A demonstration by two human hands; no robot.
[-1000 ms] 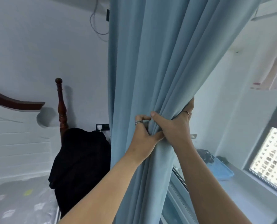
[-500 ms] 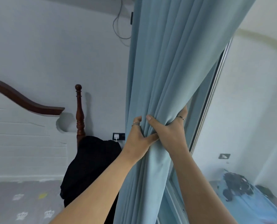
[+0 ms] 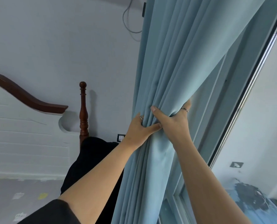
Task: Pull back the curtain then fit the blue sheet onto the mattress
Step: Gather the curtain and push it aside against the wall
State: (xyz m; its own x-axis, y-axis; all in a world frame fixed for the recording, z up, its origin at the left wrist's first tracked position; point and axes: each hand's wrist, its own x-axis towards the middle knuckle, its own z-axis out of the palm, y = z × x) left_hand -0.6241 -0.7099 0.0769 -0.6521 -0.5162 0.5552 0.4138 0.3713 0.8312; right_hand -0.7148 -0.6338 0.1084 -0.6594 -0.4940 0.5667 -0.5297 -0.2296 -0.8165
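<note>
A light blue curtain (image 3: 174, 65) hangs in bunched folds down the middle of the view. My left hand (image 3: 140, 128) grips the gathered folds from the left, thumb pressed into the fabric. My right hand (image 3: 173, 120) wraps round the same bundle from the right, its fingers hidden behind the cloth. The two hands touch each other. The mattress (image 3: 13, 194) with a grey patterned cover shows at the lower left. No blue sheet is identifiable.
A white headboard (image 3: 21, 130) with a dark wooden top rail and post (image 3: 83, 110) stands at the left. A black garment (image 3: 92, 162) hangs beside the post. A sliding window frame (image 3: 247, 94) runs along the right, a blue item (image 3: 263, 206) beyond the glass.
Both hands have carried the gathered curtain leftward, towards the wall. More of the window frame and glass is uncovered on the right. The grip on the folds is unchanged.
</note>
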